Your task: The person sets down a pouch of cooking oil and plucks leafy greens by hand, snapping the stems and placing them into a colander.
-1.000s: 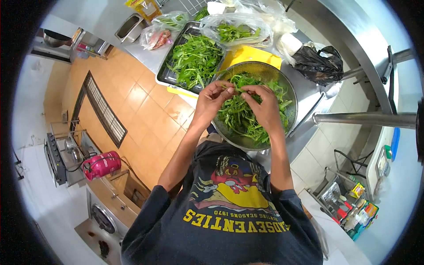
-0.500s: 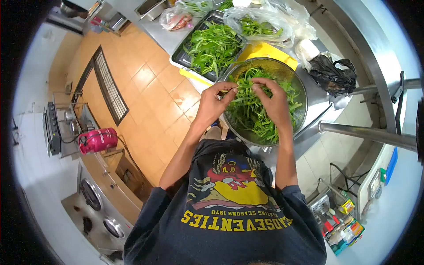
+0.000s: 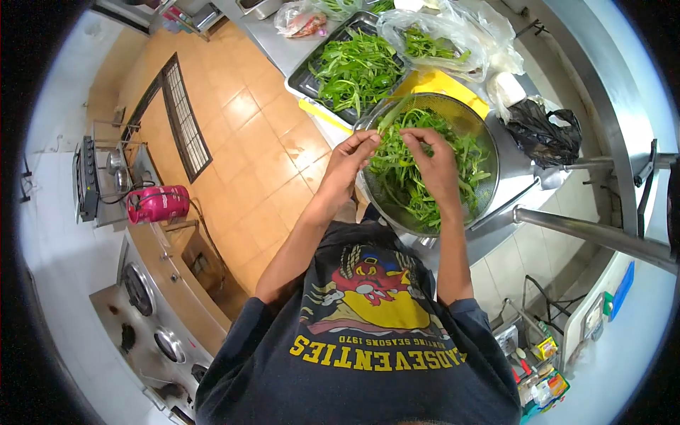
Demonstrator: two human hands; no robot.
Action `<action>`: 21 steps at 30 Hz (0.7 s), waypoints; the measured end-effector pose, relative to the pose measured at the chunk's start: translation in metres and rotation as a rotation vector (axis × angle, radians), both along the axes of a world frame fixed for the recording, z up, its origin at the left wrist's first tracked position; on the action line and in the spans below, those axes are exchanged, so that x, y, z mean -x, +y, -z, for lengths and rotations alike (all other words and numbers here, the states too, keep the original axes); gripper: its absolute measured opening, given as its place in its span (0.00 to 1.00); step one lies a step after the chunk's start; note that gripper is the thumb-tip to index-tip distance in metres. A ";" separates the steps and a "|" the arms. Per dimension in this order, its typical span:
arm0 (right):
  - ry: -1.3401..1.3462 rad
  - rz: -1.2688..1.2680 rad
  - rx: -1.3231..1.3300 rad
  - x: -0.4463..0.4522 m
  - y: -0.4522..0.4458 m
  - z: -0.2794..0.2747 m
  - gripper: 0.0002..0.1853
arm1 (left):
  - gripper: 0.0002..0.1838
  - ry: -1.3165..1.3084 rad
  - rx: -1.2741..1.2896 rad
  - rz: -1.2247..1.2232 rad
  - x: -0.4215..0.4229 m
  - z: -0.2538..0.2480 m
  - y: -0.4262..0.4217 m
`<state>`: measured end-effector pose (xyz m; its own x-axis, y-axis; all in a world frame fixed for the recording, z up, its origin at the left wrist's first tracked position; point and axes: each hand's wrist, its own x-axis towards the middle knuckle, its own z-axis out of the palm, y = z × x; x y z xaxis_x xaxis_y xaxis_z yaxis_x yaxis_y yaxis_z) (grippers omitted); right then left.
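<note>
Over a round metal mesh strainer (image 3: 494, 152) full of long-leaved greens (image 3: 425, 180), both my hands work close together. My left hand (image 3: 347, 164) is closed in a pinch on a leafy green sprig (image 3: 394, 115), whose leaf points up and away over the strainer's far rim. A short gap to the right, my right hand (image 3: 433, 164) has thumb and forefinger pinched together; anything between them is too small to make out. Beyond the strainer, a dark tray (image 3: 301, 79) holds more of the same greens (image 3: 358, 71).
A yellow board (image 3: 443, 86) lies behind the strainer. Clear plastic bags with greens (image 3: 432, 46) and a black plastic bag (image 3: 544, 134) are on the steel counter. A metal pipe (image 3: 588, 230) runs at right. A pink gas cylinder (image 3: 157, 204) and stove (image 3: 145, 312) stand left.
The leaf in my left hand now sticks up away from the strainer's greens. My hands stay close together over the strainer. The whole view has shifted slightly as my head moved.
</note>
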<state>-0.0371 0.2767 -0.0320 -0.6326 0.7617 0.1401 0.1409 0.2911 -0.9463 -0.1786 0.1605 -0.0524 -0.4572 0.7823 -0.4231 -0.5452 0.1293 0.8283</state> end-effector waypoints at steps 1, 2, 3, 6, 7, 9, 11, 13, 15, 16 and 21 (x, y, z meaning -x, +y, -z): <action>-0.006 -0.016 0.009 0.002 0.000 -0.004 0.10 | 0.15 0.023 0.002 0.013 0.000 0.000 0.000; -0.010 -0.034 0.018 0.004 0.000 -0.005 0.10 | 0.15 0.048 0.005 0.025 0.000 0.000 0.001; -0.014 -0.048 0.020 0.006 0.001 -0.005 0.10 | 0.14 0.034 0.008 0.008 -0.002 -0.003 0.001; -0.030 -0.095 0.096 0.009 -0.004 -0.010 0.10 | 0.11 0.000 -0.040 -0.044 0.000 0.005 0.003; -0.002 -0.100 0.094 0.012 -0.006 -0.009 0.09 | 0.10 -0.022 -0.052 -0.059 -0.001 0.005 0.003; 0.059 -0.117 0.090 0.017 -0.012 -0.005 0.09 | 0.09 -0.060 -0.077 -0.094 -0.001 0.003 0.003; -0.004 -0.096 0.071 0.019 -0.014 0.000 0.08 | 0.06 -0.039 -0.075 -0.065 0.001 0.005 -0.002; -0.035 -0.082 0.035 0.023 -0.015 0.001 0.08 | 0.07 -0.031 -0.080 -0.109 -0.003 -0.002 -0.004; -0.039 -0.068 -0.016 0.026 -0.016 0.001 0.08 | 0.08 -0.037 -0.083 -0.140 0.001 -0.001 -0.010; -0.036 -0.067 -0.019 0.027 -0.016 0.000 0.08 | 0.08 -0.041 -0.085 -0.152 0.003 -0.001 -0.012; -0.031 -0.082 -0.058 0.029 -0.016 0.000 0.07 | 0.09 -0.048 -0.112 -0.211 0.011 -0.003 -0.028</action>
<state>-0.0659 0.2608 -0.0319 -0.6970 0.6986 0.1615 0.1437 0.3568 -0.9231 -0.1899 0.1327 -0.0498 -0.5967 0.7151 -0.3641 -0.5895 -0.0827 0.8035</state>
